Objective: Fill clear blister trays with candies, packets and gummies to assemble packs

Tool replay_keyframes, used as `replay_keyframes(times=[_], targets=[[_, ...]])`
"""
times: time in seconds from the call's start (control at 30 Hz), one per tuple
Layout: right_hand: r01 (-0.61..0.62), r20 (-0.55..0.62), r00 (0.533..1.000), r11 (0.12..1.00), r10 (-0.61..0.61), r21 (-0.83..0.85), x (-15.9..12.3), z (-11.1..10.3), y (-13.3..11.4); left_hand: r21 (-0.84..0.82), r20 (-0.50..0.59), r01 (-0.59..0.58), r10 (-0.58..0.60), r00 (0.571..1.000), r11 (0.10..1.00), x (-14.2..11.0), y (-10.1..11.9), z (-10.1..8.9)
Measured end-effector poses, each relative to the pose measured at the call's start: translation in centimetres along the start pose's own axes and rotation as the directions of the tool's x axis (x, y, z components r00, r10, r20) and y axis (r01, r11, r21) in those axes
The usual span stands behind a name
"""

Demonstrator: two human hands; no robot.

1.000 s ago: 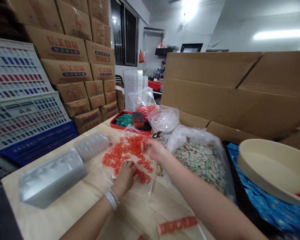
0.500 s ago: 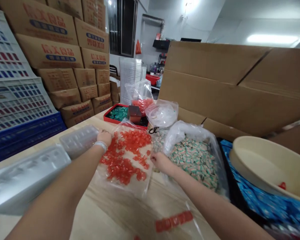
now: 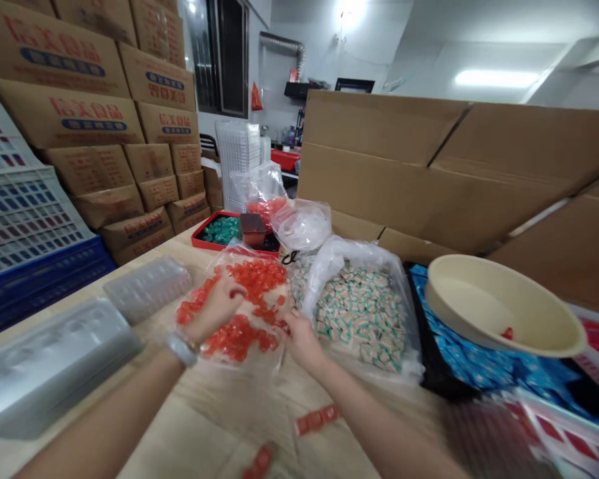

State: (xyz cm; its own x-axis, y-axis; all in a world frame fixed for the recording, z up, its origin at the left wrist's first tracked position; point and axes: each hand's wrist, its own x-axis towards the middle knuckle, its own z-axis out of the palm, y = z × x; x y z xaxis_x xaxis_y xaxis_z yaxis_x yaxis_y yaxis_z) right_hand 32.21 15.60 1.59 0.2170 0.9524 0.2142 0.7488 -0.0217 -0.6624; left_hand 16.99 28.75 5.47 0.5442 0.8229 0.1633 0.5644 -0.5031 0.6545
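Observation:
Small glossy red wrapped pieces lie spread over a clear plastic sheet or bag on the table. Over their left part hangs my left hand, a band at its wrist, fingers curved and apart, with nothing visible in it. At the pile's right edge my right hand reaches down, its fingertips among a few red pieces and spread a little. Right of it stands a large clear bag full of green-and-pale wrapped pieces. Nearer me lies a short row of red pieces.
Clear plastic trays lie at left. Behind the pile are a red tray with green pieces and a brown box. A beige basin rests on blue packets at right. Stacked cartons and a cardboard wall enclose the table.
My left hand has moved from the sheet's left edge to over the red pieces. My right hand has uncurled from near the bag and come down to the pile's right edge. The view has turned right.

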Motion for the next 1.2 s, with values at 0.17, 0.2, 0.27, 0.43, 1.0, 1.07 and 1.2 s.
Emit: replay_keyframes(times=[0.17,0.2,0.27,0.43,1.0,1.07,1.2], targets=[[-0.177,-0.025,0.962,0.694,0.270,0.698,-6.5,-3.0,-1.8,-0.584,0.199,0.199,-0.100,0.975,0.787,-9.8,6.8,7.3],[-0.207,-0.001,0.944,0.593,0.331,0.778,-8.0,-3.9,-2.0,-0.624,0.158,0.178,-0.100,0.982,0.761,-11.3,8.1,8.2],[-0.226,0.028,0.904,0.422,0.427,0.878,-11.0,-5.7,-2.3,-0.649,0.074,0.112,-0.084,0.994,0.752,-13.8,10.8,9.5],[-0.141,-0.022,0.859,0.278,0.511,0.950,-18.2,-9.3,-2.4,-0.538,0.062,-0.156,0.224,0.973,0.828,-17.6,16.2,10.7],[-0.079,-0.381,0.547,0.499,0.745,0.863,-36.9,-16.5,-0.3,-0.711,0.443,0.040,0.403,0.801,0.702,-28.0,28.6,20.3],[-0.136,-0.451,0.536,0.600,0.713,0.788,-37.8,-17.1,0.0,-0.709,0.477,0.041,0.436,0.763,0.704,-28.6,29.5,20.8],[-0.145,-0.422,0.553,0.582,0.718,0.800,-38.9,-18.3,0.4,-0.673,0.652,0.247,0.403,0.642,0.697,-28.8,30.6,21.3]])
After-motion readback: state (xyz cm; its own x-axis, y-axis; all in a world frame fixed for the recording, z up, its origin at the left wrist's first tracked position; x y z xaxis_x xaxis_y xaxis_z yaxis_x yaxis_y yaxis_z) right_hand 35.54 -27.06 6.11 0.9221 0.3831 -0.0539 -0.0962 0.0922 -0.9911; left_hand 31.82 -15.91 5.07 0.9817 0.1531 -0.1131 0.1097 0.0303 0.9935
